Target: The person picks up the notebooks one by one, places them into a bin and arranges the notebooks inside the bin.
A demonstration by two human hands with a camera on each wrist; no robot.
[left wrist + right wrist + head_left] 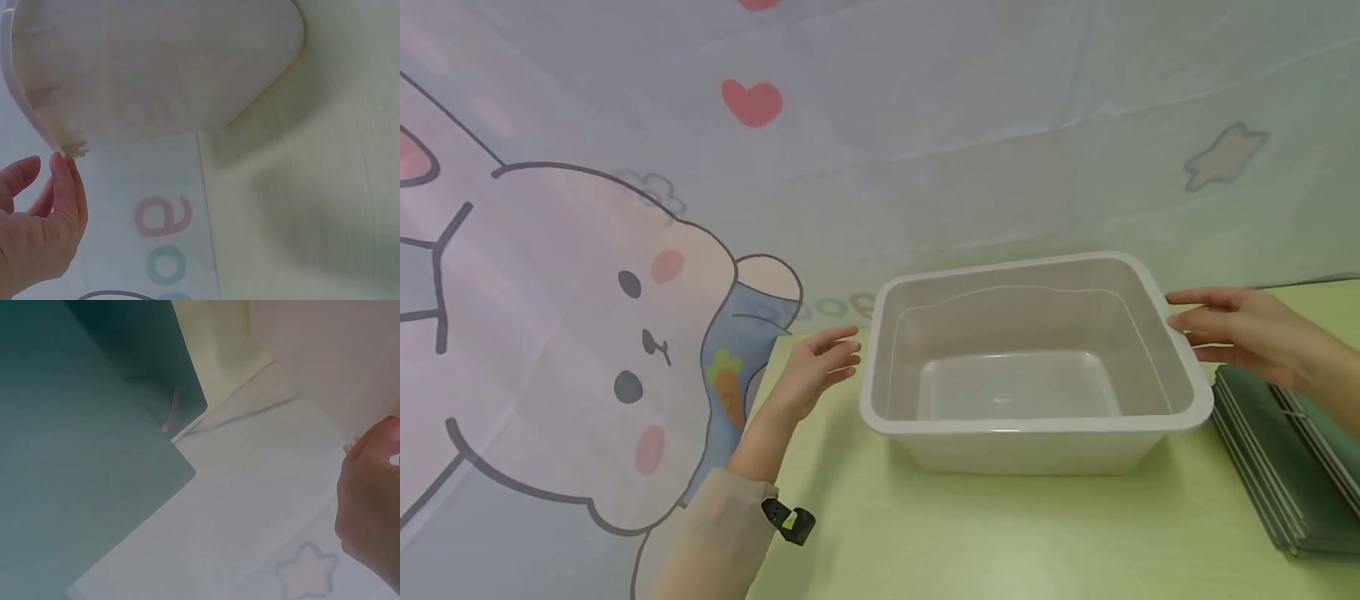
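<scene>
A pale plastic tub (1030, 367) sits on the light green table (970, 533) in front of me, open side up, nothing inside it that I can see; it stands near the far edge of the table, close to the printed cloth (587, 275) that hangs behind and to my left.

My left hand (816, 371) is just beside the tub's left wall, fingers straight and loosely spread, palm turned toward the tub; from the head view it sits a little apart from the rim, gripping nothing; in the left wrist view my fingers (65, 187) come right up by the tub's rim (25, 112), and I cannot tell whether they touch it.

My right hand (1236, 333) is at the tub's far right corner, fingers stretched out flat and relaxed, the tips at or just against the rim; nothing is pinched or curled around; the right wrist view shows only part of that hand (369, 500) next to the tub's pale wall (331, 356), so contact stays unclear.

A stack of dark green flat boards (1285, 458) lies on the table just to the right of the tub, under my right forearm; the cloth shows a cartoon rabbit, a red heart (752, 102) and a star (1225, 157).
</scene>
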